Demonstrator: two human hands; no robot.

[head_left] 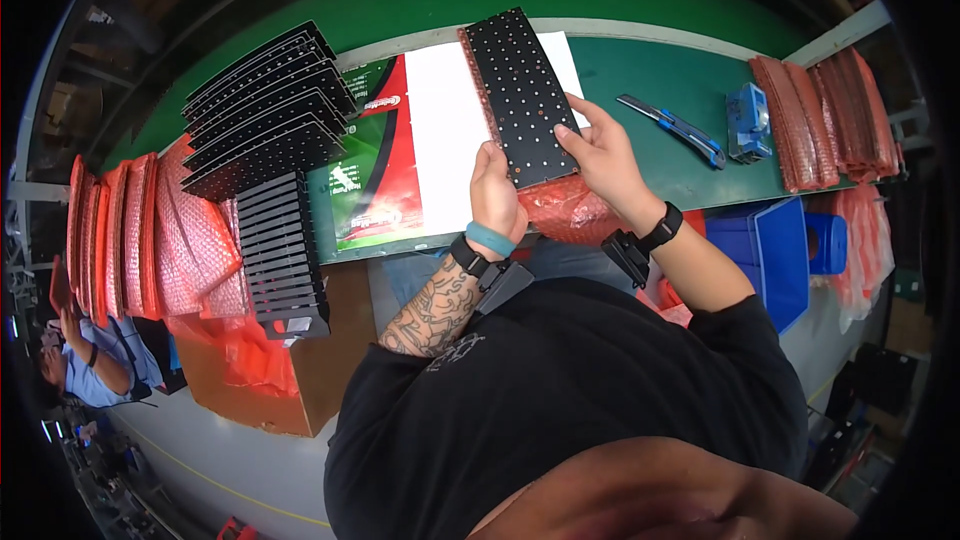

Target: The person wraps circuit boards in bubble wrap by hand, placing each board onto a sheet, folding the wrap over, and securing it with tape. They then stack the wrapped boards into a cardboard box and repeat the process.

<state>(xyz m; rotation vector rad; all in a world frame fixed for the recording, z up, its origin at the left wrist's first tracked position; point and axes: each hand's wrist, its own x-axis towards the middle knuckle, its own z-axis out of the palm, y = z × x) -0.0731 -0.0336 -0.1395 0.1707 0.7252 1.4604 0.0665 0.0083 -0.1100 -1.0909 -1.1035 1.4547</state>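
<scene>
I hold a long black perforated board at its near end, above the green table's near edge: my left hand fingers clasp its left corner, my right hand fingers pinch its right edge, red bubble wrap beneath.

The panel in both hands looks like hard matt black board, dotted with small pale points. Under it the wrap is red bubble film, thin, crinkled and faintly shiny. The worktop is a smooth, matt green mat. On it lies a white sheet of flat paper or card beside a glossy printed red-and-green card. The knife has a blue plastic handle.
</scene>
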